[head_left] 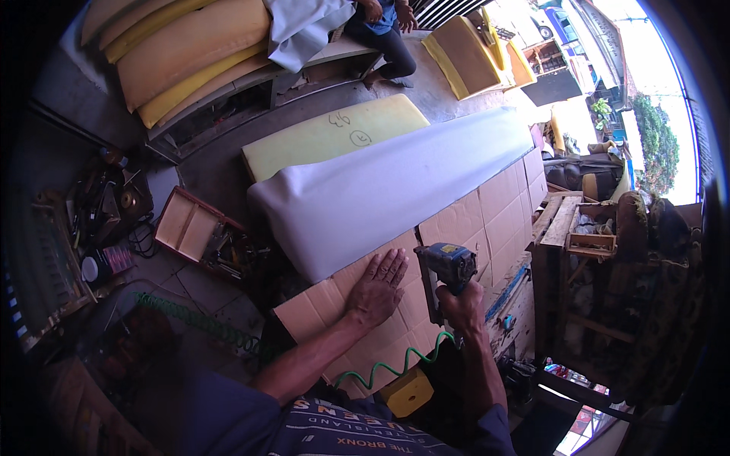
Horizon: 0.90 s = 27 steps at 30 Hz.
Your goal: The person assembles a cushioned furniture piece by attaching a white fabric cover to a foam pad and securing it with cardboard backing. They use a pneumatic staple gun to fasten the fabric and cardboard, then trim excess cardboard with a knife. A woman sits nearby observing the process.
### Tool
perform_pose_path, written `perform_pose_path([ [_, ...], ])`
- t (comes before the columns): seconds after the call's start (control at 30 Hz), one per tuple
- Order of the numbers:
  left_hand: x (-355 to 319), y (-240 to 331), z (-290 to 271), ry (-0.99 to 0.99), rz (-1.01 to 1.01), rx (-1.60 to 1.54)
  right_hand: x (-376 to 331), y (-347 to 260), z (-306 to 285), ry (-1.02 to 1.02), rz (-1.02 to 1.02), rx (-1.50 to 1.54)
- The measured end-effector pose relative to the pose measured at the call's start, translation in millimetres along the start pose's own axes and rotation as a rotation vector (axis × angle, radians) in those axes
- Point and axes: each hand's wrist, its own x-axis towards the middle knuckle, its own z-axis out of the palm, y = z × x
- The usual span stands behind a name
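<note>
My left hand (378, 290) lies flat on a sheet of brown cardboard (404, 330), fingers stretched out towards its far edge. In my right hand (461, 305) is a blue and black pneumatic staple gun (449, 264), gripped by its handle, with its nose over the cardboard. A green coiled air hose (395, 368) runs from the gun's lower end across the cardboard to the left. Along the far side of the cardboard stretches a long panel covered in pale grey-white upholstery material (380, 194). Whether the gun touches the cardboard, I cannot tell.
Behind the panel is a yellow foam slab (334, 133) with handwritten marks. A wooden toolbox (190, 232) sits on the floor at left. Cushions (194, 57) are stacked at far left, near a seated person (384, 38). Cluttered wooden shelving (585, 251) stands at right.
</note>
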Motion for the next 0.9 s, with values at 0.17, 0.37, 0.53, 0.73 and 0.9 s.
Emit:
perform_pose_path([
  [0.17,2,6,-3,-0.028,-0.101,0.042,40,-3,0,-0.04,-0.105,0.006],
  [0.37,8,9,-6,0.023,-0.129,0.016,59,6,10,-0.073,-0.12,0.046],
  [0.53,6,10,-4,0.05,-0.144,0.002,66,12,17,-0.074,-0.154,0.077],
  [0.73,8,8,-10,0.048,-0.139,-0.065,67,18,14,-0.147,-0.069,0.11],
  [0.9,4,-1,-14,0.242,-0.084,-0.171,48,14,20,-0.103,-0.155,0.108],
])
